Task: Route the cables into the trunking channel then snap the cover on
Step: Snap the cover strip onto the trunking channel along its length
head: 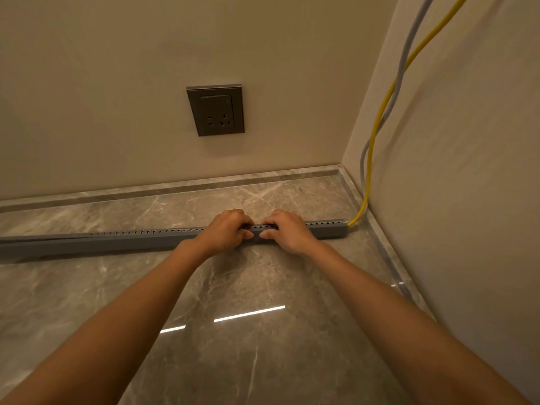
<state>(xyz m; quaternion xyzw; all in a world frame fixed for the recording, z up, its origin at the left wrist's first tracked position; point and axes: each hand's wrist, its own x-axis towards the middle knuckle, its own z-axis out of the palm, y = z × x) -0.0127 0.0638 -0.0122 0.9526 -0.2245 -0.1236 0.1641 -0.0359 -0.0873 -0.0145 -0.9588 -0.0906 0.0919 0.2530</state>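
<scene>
The left hand (226, 229) and right hand (287, 230) are curling around the grey trunking (117, 244) on the floor (233, 331), pinching it. Uneven pushing might be trapping the yellow cable (377, 127).

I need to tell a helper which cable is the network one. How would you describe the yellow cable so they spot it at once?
Start at the room corner on the right wall. Two cables hang down it side by side; the yellow cable runs into the right end of the grey trunking on the floor. Its neighbour is the pale grey cable.
</scene>
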